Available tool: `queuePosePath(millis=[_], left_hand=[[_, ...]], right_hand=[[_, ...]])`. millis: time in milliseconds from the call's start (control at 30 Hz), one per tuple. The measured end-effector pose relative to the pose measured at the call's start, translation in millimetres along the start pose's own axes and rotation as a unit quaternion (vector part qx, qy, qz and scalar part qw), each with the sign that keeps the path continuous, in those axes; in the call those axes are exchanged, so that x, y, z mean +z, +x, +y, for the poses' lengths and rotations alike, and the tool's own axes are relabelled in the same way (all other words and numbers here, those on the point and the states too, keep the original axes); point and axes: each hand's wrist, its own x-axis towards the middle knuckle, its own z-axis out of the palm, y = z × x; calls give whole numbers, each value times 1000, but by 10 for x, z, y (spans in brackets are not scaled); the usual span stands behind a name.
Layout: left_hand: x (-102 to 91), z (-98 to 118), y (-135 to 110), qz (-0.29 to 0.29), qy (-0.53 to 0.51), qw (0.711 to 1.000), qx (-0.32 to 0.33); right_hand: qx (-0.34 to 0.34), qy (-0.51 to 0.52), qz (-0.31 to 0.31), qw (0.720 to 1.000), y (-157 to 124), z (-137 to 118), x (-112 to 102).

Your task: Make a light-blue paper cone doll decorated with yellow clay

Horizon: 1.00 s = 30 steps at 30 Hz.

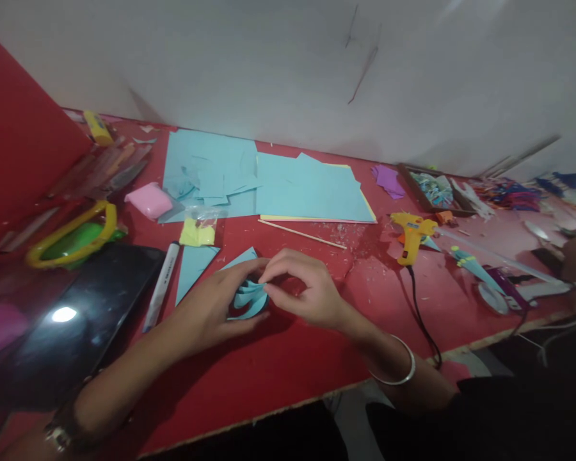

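A curled light-blue paper piece [250,298], made of several looped strips, sits between my two hands above the red table. My left hand [216,304] wraps around its left side, thumb below and fingers above. With thumb and forefinger, my right hand [302,288] pinches the upper right edge of the same piece. Behind my left fingers lies a flat blue paper scrap [242,256]. Another cut blue paper piece [194,269] rests left of my left hand, beside a white marker [163,282].
Blue paper sheets [312,189] lie at the back, with a thin wooden stick [302,234] in front. A yellow glue gun [411,237] with a black cord stands right. A dark tablet-like slab [91,314] and yellow-handled tool [72,237] lie left. The table's front edge [269,419] is near.
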Motion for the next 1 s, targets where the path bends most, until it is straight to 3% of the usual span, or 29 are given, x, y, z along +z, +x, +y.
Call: queuePosePath(millis=[133,367,600,1000], left_hand=[[-25,26,12,-21,-27,999,-4],[-75,75,41,-41,-65,997,2],[-79,86,18,-90,-67,993,-31],[-63,51,19,-77,-107,991,-29]], right_hand=[[-21,2,1,1000,4,3,-7],[-13,-26,-56,998,-3,10,-26],[-28,15,-51,998,-14,16,-21],[-25,22,-29,999,-12,7,5]])
